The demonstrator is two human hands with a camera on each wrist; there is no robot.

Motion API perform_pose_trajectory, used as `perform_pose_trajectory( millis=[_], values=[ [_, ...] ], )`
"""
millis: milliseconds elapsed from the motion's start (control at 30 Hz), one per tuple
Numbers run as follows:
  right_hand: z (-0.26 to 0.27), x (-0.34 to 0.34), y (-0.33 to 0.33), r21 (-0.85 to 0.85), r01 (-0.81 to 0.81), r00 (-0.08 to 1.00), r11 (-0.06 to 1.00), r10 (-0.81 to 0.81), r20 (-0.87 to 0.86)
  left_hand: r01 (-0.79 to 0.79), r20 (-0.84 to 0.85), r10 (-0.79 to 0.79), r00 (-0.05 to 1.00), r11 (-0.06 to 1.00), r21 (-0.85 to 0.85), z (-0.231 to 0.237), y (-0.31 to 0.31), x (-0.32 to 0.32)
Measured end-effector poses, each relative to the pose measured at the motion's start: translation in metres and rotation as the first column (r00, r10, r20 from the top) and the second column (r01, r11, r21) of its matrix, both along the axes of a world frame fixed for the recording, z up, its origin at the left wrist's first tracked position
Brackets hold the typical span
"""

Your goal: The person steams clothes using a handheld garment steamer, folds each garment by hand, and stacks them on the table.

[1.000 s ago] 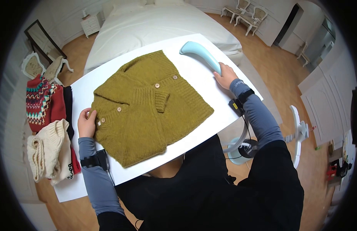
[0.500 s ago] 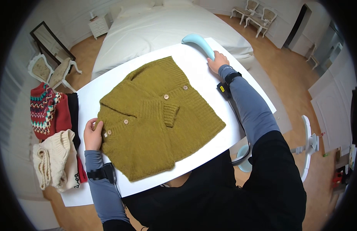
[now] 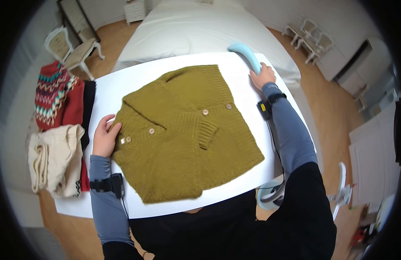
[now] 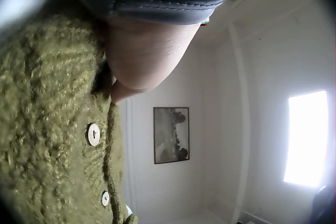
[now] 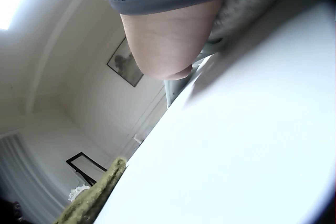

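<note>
An olive knitted cardigan [image 3: 178, 164] with round buttons lies spread on a white tabletop [image 3: 161, 210], one ribbed cuff [image 3: 207, 134] folded across its front. At the cardigan's left edge is my left hand [image 3: 105, 138], its thumb over the knit and its loosely bent fingers beside the edge. The left wrist view shows two buttons close up, with the fingers mostly hidden. My right hand [image 3: 264, 76] grips the handle end of a curved, light-blue handheld tool [image 3: 247, 54] near the far right of the tabletop. The tool's wider head reaches over the back edge.
A patterned red sweater [image 3: 57, 97] and a folded cream knit [image 3: 57, 156] are stacked along the left side. Beyond the table stands a white bed [image 3: 200, 32]. At right, a white hanger-shaped stand [image 3: 341, 188] rises near a light-blue base [image 3: 269, 195].
My right hand has carried the light-blue tool toward the back edge of the table. My left hand stays at the cardigan's left edge, its fingers now spread more. The head view has shifted.
</note>
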State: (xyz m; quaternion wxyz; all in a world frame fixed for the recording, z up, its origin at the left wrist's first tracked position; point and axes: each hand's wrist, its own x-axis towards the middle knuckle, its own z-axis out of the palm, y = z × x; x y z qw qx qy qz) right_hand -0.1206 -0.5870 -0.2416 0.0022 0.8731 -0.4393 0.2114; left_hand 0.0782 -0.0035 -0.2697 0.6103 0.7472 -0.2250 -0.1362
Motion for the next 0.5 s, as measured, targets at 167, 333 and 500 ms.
perform_pose_trajectory(
  millis=[167, 333, 500],
  values=[
    [0.011, 0.020, 0.024, -0.342, -0.262, 0.961, 0.902, 0.277, -0.006, 0.048, -0.051, -0.050, 0.997, 0.998, -0.045, 0.011, -0.007, -0.011],
    [0.006, 0.085, 0.054, -0.025, -0.575, 0.810, 0.818, 0.573, 0.129, -0.051, -0.031, 0.051, 0.998, 0.999, 0.000, 0.009, -0.012, -0.011],
    [-0.005, 0.128, 0.080, 0.314, -0.593, 0.792, 0.742, 0.608, 0.057, -0.037, 0.074, 0.036, 0.997, 0.999, 0.017, 0.001, -0.011, -0.010]
  ],
)
